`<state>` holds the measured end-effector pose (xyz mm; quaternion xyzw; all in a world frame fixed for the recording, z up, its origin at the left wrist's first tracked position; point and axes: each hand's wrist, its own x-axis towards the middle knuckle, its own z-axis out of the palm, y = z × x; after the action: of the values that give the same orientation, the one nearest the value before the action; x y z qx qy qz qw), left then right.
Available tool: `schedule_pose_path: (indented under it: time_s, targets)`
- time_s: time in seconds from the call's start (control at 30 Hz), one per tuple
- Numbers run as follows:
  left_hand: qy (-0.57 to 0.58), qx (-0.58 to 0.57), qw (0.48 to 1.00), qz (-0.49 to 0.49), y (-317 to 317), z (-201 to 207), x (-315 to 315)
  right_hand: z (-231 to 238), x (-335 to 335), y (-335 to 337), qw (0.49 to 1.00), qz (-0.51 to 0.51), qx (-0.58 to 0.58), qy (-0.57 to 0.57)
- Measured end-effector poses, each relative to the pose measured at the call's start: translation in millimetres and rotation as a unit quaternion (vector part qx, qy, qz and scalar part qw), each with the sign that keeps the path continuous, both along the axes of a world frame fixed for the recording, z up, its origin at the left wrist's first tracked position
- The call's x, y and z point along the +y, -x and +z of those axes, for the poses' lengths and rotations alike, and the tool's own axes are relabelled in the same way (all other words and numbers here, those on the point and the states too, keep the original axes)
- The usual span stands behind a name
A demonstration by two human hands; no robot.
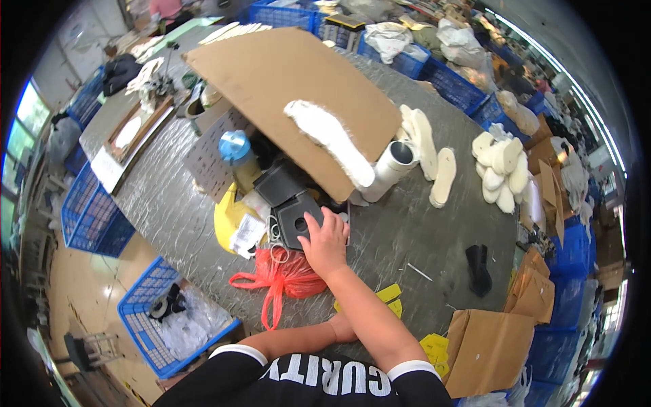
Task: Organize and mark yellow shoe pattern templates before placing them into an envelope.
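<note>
My right hand (327, 243) reaches forward with its fingers spread over a black box (293, 220) that has a round hole in its face. The fingertips rest on or just above the box's right part. My left hand (344, 327) lies low under my right forearm, which hides its fingers. Nearest to it are yellow tag-like pieces (389, 293) on the dark table (400, 237). A knotted red plastic bag (290, 271) sits just in front of the box. To the box's left are a yellow bag (227, 220) with a white label and a blue-lidded bottle (235, 150).
A big cardboard sheet (305, 88) leans behind the box, with a white fleecy insole (329, 139) on it. Beside it stands a white roll (395, 163). Piled insoles (500, 163), a black sock-like item (479, 271) and brown cardboard (488, 349) lie rightward. Blue crates (146, 332) stand at left.
</note>
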<state>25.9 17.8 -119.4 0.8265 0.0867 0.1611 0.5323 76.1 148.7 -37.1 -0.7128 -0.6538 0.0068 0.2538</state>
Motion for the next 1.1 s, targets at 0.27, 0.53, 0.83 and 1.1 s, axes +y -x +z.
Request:
schedule_pose_path:
  time_s: [0.27, 0.53, 0.83, 1.1]
  targets:
    - [-0.218, -0.033, 0.975, 0.011, 2, -20, -5, -15, -31, -92, 0.989, -0.059, 0.081, -0.108]
    - [-0.246, 0.010, 0.969, 0.005, 1, -7, -4, -53, 11, -224, 0.945, -0.187, 0.210, -0.168]
    - [-0.318, 0.073, 0.944, -0.051, 33, -33, 2, -83, 157, -311, 0.662, 0.023, 0.748, -0.051]
    - [-0.362, 0.176, 0.902, -0.156, 45, -46, 19, -76, 206, -345, 0.549, 0.111, 0.822, 0.105]
